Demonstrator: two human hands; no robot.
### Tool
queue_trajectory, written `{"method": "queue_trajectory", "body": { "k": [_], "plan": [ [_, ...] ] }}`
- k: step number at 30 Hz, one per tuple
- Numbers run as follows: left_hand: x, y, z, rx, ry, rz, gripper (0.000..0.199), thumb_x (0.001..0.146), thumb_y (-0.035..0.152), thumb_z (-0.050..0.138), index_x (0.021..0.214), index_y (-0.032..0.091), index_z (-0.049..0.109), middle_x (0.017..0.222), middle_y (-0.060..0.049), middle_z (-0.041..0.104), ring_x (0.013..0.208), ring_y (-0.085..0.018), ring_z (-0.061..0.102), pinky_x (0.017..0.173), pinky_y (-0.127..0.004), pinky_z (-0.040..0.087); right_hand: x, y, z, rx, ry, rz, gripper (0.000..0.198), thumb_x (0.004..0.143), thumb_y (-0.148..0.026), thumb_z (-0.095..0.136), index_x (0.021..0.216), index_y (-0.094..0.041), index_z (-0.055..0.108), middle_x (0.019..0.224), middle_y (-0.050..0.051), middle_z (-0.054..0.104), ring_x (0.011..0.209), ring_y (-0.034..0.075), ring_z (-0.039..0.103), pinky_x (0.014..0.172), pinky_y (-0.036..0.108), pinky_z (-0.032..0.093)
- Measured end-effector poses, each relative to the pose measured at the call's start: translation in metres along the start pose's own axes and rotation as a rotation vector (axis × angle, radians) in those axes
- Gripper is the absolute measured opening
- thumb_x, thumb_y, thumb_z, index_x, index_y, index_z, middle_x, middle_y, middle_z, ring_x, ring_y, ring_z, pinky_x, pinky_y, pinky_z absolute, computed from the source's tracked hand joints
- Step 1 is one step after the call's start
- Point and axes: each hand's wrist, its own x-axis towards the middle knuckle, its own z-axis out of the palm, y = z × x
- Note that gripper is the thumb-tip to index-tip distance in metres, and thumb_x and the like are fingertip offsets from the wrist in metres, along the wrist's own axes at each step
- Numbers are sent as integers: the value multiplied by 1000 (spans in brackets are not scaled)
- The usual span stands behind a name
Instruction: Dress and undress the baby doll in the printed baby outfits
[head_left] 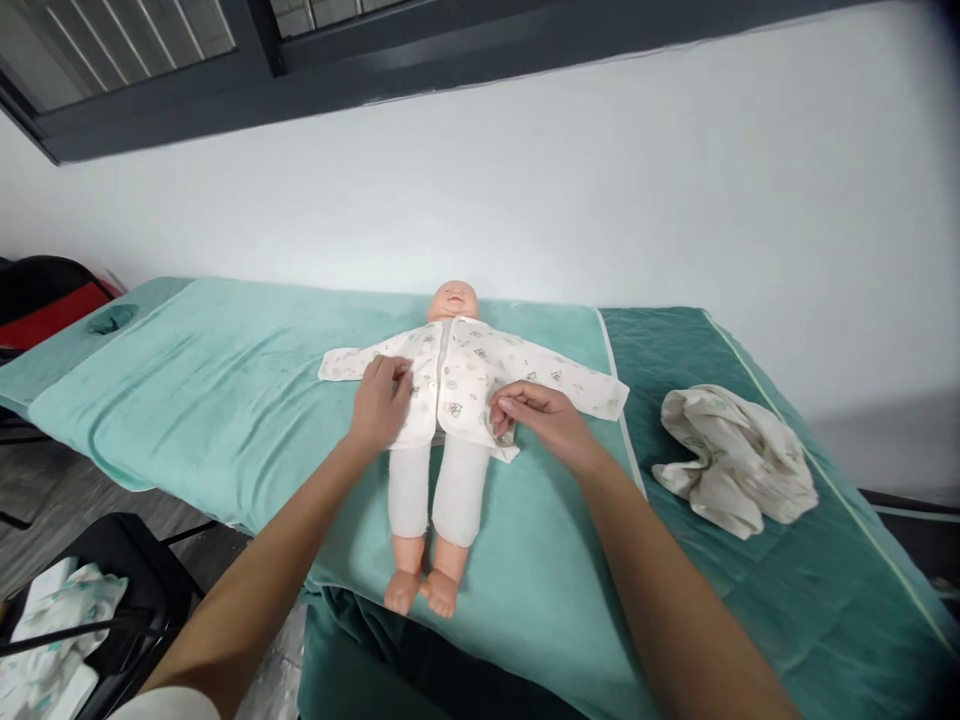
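A baby doll (454, 298) lies on its back on the bed, feet toward me. It wears a white patterned baby jacket (466, 375), with the front edges meeting along the middle and both sleeves spread sideways. White trousers (460, 490) cover its legs down to the shins; its feet are bare. At the jacket's left side, my left hand (381, 402) has its fingers bent in against the cloth. My right hand (546, 418) is closed at the lower right side, where a corner of the jacket sticks out beneath the fingers. The fingertips are partly hidden.
A crumpled cream cloth (739, 460) lies to the right on the dark green quilted cover (660, 350). Light green sheeting (247, 380) covers the bed, which stands against a white wall. At lower left, a black chair (142, 560) holds packs and a printed cloth.
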Motion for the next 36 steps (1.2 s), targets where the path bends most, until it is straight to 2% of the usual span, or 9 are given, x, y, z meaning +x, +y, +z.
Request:
{"method": "queue_trajectory", "body": {
  "k": [3,8,15,19,22,27,30,33,36],
  "plan": [
    [-46,-23,-13,-101,-92,-94,20,96,26,48,112,23,61,109,-7,67,101,-20,64,88,-34,52,-2,8,1,-90,49,12,37,91,-55,67,78,-20,68,71,3,66,65,16,62,64,31,50],
    [-94,-50,-24,-33,-235,-29,39,85,18,58,124,23,60,133,-9,64,126,-26,58,111,-45,44,-22,28,6,-325,134,41,33,91,-52,66,82,-21,67,77,2,67,73,17,60,70,32,45],
    [-83,-42,-14,174,-204,-81,19,86,21,58,103,22,68,133,-9,67,125,-33,56,101,-49,43,-68,37,33,-590,359,4,28,85,-49,72,92,-23,65,89,4,68,81,22,60,80,38,46],
    [-73,-45,-13,16,-159,-89,6,85,22,58,83,22,64,120,-8,71,114,-28,61,100,-43,46,-76,40,45,-738,517,-1,23,88,-45,65,83,-24,59,76,2,62,69,20,56,69,35,44],
    [-78,-56,-18,-80,-31,-109,12,84,25,61,74,22,55,112,-8,71,111,-26,61,100,-41,47,-78,43,47,-735,608,21,14,85,-37,62,84,-24,56,72,1,60,65,19,55,65,34,44],
    [-93,-67,-26,-109,5,-88,5,82,19,59,86,22,59,119,-9,68,119,-27,59,108,-46,44,-88,43,50,-659,607,67,22,84,-36,65,102,-23,59,77,1,64,65,18,56,66,35,48],
    [-93,-69,-32,-433,-35,-115,24,83,18,59,105,22,65,133,-8,63,127,-25,59,109,-42,46,-90,40,44,-410,557,43,31,86,-46,70,107,-24,63,97,5,70,87,22,65,84,40,54],
    [-81,-69,-33,-830,-40,-308,28,86,24,65,113,21,68,134,-9,66,128,-25,61,111,-40,48,-77,40,28,80,586,53,39,87,-56,70,109,-25,66,125,9,70,121,24,64,111,43,48],
    [-55,-66,-26,-1182,-111,-522,28,89,33,69,113,18,69,129,-11,71,124,-25,66,111,-39,50,-47,41,13,359,545,166,43,87,-62,66,105,-24,67,124,12,72,123,25,66,114,44,49]
  ]
}}
